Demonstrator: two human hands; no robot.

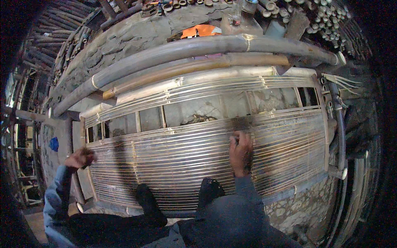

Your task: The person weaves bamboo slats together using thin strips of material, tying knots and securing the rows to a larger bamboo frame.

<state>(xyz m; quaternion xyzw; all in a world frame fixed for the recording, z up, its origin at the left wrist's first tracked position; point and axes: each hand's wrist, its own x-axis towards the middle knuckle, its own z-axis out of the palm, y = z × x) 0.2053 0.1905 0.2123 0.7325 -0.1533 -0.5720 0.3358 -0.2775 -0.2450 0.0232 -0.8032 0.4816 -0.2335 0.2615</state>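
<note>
A long bamboo bench (198, 161) lies in front of me, its seat made of many thin, pale slats running left to right. My left hand (80, 158) is at the left end of the slats, fingers curled in. Whatever may be in that hand is too dark to make out. Over the upper middle of the seat is my right hand (242, 152), fingers bent and thumb near the index finger. Anything between those fingers is too small to tell. A blurred dark patch (242, 123) lies just beyond it, perhaps a shadow.
A thick bamboo pole (178, 51) curves along the bench's far side. Orange cloth (201, 31) lies behind it on a grey ledge. Stacked bamboo poles (328, 22) fill the far right. My dark-clothed legs (149, 202) rest against the near slats. A blue object (53, 144) is at left.
</note>
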